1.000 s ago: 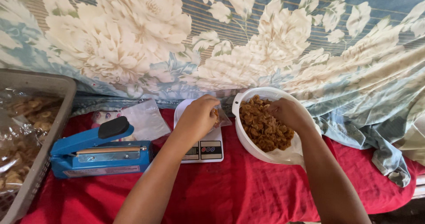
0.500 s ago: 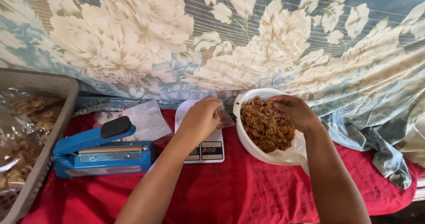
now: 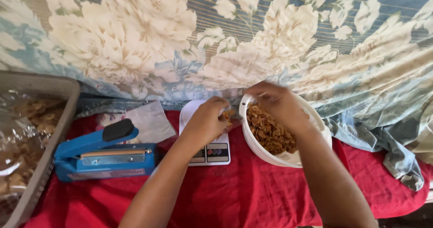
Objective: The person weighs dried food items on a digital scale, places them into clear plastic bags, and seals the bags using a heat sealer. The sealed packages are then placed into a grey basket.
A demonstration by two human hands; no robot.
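My left hand (image 3: pixel 205 122) rests over a small white digital scale (image 3: pixel 212 153) and grips a clear plastic bag (image 3: pixel 228 116) with some brown snack pieces in it. A white bowl (image 3: pixel 288 158) full of brown fried snack (image 3: pixel 270 133) stands just right of the scale. Over the bowl's far rim hovers my right hand (image 3: pixel 277 102), blurred, fingers bunched and pointing towards the bag's mouth. Whether it holds snack pieces is hidden.
A blue heat sealer (image 3: pixel 106 158) lies left of the scale on the red cloth (image 3: pixel 252 196). Empty clear bags (image 3: pixel 144 120) lie behind it. A grey crate (image 3: pixel 43 158) with packed snack bags stands at far left. A floral cloth (image 3: pixel 252 43) covers the background.
My right hand has lifted out of the bowl and moved left towards the bag in my left hand. The left hand has stayed over the scale.
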